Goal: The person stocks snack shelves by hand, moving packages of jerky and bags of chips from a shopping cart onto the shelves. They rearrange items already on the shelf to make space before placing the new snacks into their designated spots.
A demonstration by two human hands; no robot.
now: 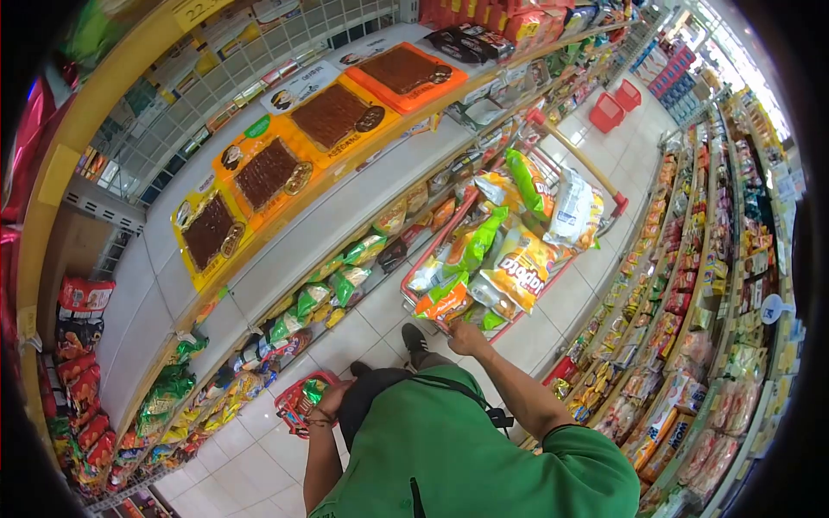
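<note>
My right hand (469, 339) is closed on the near end of a shopping cart (566, 281), which stands on the tiled floor ahead of me. Large snack bags fill the cart: an orange and white one (523, 267), green ones such as this upright bag (530, 183), and a white one (572, 205). Low on my left side, my left hand (331, 401) is curled at the edge of a red basket (282, 404), its fingers partly hidden. Inside the basket shows a green packet (312, 390).
Along my left runs a shelf (164, 259) with flat yellow and orange packs (335, 121) on top and bagged snacks below. To my right stand long shelves of packets (682, 319). Farther down the aisle, two red baskets (607, 112) sit on the floor.
</note>
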